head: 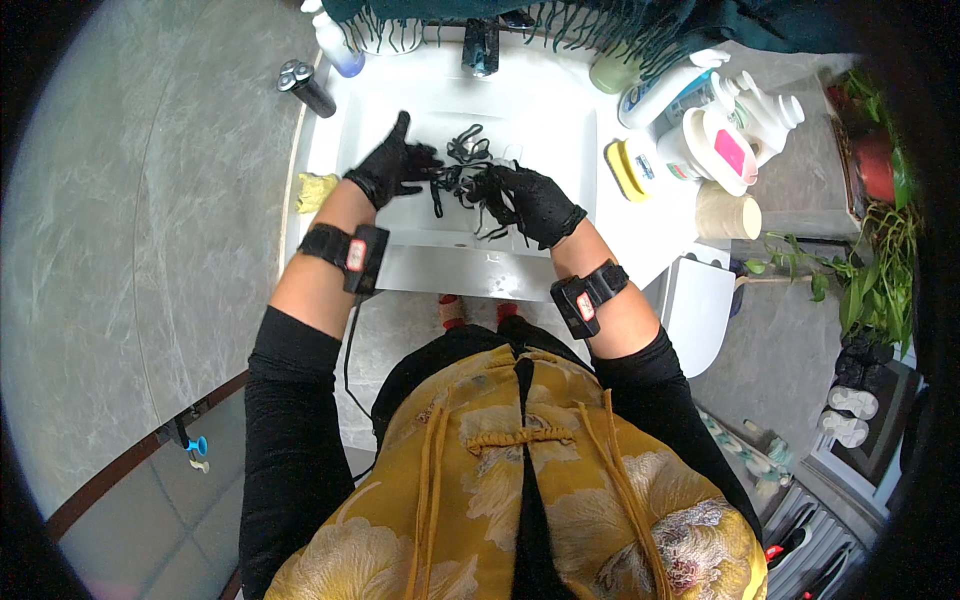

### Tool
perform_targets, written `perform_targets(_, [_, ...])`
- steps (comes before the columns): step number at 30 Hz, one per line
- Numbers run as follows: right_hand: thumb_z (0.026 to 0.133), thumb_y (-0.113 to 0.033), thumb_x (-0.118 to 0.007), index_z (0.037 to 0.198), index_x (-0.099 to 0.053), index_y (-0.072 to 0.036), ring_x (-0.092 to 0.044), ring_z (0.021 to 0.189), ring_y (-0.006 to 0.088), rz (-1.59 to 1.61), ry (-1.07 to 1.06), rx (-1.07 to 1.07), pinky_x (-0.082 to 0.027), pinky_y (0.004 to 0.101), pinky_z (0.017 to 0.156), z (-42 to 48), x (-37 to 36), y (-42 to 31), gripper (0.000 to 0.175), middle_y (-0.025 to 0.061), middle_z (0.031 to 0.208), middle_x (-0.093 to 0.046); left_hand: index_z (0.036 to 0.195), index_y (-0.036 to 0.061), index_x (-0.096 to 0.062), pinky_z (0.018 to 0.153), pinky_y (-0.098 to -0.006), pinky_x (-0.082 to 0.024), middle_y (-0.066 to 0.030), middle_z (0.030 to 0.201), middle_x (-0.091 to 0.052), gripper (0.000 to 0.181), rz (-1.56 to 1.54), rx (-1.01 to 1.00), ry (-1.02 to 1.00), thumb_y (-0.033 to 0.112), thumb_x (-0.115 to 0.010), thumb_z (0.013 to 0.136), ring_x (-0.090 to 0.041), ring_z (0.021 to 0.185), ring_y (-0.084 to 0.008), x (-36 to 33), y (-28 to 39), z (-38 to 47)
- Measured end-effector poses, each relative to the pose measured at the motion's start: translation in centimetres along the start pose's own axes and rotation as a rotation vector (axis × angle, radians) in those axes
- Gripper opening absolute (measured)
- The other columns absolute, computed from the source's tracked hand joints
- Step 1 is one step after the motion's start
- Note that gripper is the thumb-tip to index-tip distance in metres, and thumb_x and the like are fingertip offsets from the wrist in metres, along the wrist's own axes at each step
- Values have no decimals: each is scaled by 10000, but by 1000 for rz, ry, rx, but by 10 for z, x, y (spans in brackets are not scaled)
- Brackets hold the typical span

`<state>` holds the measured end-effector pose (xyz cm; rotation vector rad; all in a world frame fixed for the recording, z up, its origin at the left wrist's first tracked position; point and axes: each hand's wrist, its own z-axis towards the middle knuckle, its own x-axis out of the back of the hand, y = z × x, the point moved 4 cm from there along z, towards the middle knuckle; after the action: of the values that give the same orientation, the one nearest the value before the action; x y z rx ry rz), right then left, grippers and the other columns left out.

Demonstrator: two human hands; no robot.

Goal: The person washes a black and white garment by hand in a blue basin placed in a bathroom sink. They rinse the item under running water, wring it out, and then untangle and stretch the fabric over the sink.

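Both hands wear black gloves over a white sink (367,135). My left hand (394,166) has its fingers spread at the left edge of a tangle of thin black cords (448,180); whether it grips any strand cannot be told. On the right, my right hand (525,201) is curled around part of the tangle, and a few loose ends hang below its fingers. A looped part of the cords lies just above, near the drain. The dark faucet (480,49) stands at the sink's far side.
A black electric shaver (307,90), a pump bottle (337,45) and a yellow cloth (315,193) are at the left rim. To the right stand a yellow sponge (626,171), several cleaning bottles (667,90), a white-and-pink container (709,150) and a beige cup (727,212). Fringed dark fabric (600,19) hangs over the back.
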<state>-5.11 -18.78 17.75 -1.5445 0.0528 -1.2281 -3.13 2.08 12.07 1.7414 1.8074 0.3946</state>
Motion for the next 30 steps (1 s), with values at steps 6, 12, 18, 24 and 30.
perform_targets(6, [838,-55,-474,1178,-515,-78,-576,942,177,944,112,-389,-462,268,778,5,-2,14,343,77,1087,-595,1101,104,-563,787,-290,-381,-23,1027,-605,531,68,-85,14,534,-369,858,-537,921,-138,-18,-45,2])
perform_targets(12, [884,-205,-481,1181,-472,15,-569,937,179,1281,191,-441,-491,256,736,8,-14,15,369,121,1110,-568,1209,54,-466,854,-267,-407,-46,1084,-575,430,167,-403,-282,296,-523,857,-522,998,-129,-60,-41,-1])
perform_targets(18, [883,-164,-468,1200,-464,-19,-542,1022,209,949,168,-166,-476,300,826,9,-14,27,349,112,1160,-544,1016,54,-603,761,-250,-440,-57,926,-613,236,273,-463,-206,205,-522,853,-551,846,-126,-65,-53,17])
perform_targets(24, [883,-112,-438,1180,-502,-83,-536,918,145,299,219,-194,-451,252,742,-5,1,59,305,46,1140,-556,959,71,-641,744,-266,-438,-55,941,-641,281,394,-332,-67,289,-494,860,-574,829,-150,-43,-53,4])
perform_targets(30, [891,-183,-461,1067,-546,3,-545,671,122,1234,211,-661,-432,216,566,-12,-24,73,270,86,920,-615,1009,24,-586,704,-301,-511,-103,898,-639,290,-238,-257,-103,240,-420,909,-619,781,-211,-58,-23,-9])
